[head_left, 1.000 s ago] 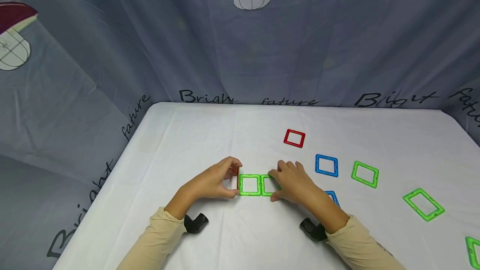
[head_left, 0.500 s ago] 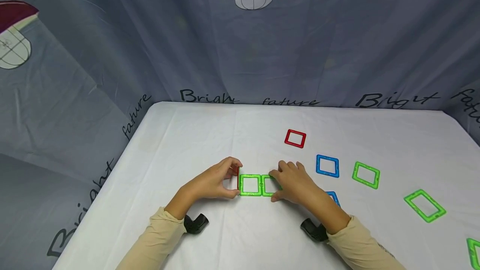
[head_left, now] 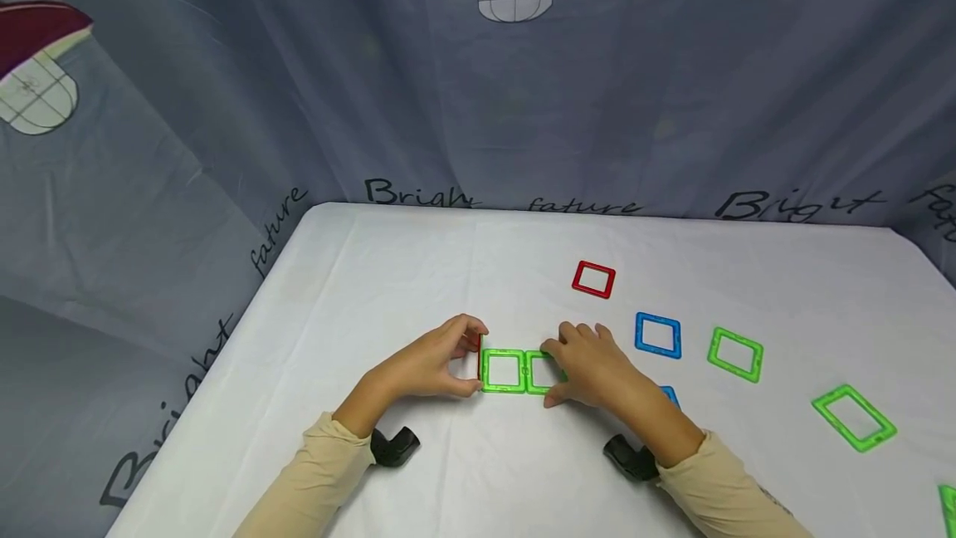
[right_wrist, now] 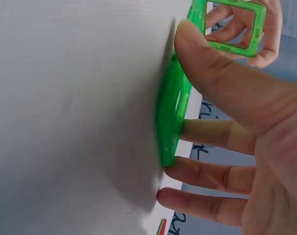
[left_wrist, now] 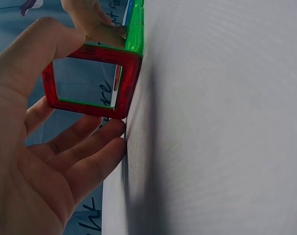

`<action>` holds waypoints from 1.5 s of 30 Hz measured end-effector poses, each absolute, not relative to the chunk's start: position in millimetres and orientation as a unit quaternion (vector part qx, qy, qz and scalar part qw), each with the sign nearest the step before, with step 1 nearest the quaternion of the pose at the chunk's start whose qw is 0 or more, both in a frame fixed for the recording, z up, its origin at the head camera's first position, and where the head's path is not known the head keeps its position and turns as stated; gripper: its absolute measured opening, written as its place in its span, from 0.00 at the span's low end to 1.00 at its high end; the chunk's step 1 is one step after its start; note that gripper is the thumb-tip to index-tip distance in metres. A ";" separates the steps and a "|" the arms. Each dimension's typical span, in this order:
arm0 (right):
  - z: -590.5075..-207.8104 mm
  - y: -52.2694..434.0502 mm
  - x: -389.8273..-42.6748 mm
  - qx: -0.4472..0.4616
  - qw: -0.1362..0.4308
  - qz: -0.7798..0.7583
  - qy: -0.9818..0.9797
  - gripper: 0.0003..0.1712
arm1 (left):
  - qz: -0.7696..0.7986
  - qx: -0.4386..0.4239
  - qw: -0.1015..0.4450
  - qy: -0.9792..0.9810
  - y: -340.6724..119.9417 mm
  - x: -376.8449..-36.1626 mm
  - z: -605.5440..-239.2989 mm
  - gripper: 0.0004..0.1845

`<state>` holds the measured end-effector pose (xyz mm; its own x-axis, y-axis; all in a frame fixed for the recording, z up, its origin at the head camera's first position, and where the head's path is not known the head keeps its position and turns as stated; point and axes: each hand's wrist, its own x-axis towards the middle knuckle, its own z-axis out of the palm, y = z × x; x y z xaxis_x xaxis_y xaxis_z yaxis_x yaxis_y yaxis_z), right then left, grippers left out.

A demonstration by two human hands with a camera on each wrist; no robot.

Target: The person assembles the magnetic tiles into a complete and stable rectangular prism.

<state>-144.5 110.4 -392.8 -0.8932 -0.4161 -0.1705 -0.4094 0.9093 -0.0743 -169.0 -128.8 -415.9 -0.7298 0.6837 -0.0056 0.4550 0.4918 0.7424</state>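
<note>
Two green square frame tiles (head_left: 503, 371) lie flat, joined edge to edge, on the white table (head_left: 418, 272). My left hand (head_left: 436, 365) pinches a red square tile (left_wrist: 92, 81) between thumb and fingers. The tile stands upright against the left edge of the green pair (left_wrist: 136, 29). My right hand (head_left: 590, 365) grips the right green tile (right_wrist: 170, 122), thumb on its near edge and fingers at its far edge. In the right wrist view the other green frame (right_wrist: 231, 24) shows beyond, with the left hand's fingers behind it.
Loose tiles lie to the right: a red one (head_left: 593, 280), a blue one (head_left: 658, 335), two green ones (head_left: 735, 354) (head_left: 854, 417), and a blue one (head_left: 670, 395) half hidden by my right wrist. A grey printed curtain (head_left: 224, 106) closes the table's back and sides.
Hands and tiles keep their places; only the head view has shifted a little.
</note>
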 end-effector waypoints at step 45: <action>-399.7 175.4 -255.8 -0.075 0.125 -0.134 0.980 0.40 | 0.371 0.330 0.148 0.855 -129.2 -166.1 -418.6 0.32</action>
<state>-255.8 175.4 -399.7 -0.9577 -0.1802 -0.2246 -0.1135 0.9531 -0.2805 -166.1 -129.2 -418.6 -0.7388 0.6738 -0.0077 0.4545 0.5066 0.7326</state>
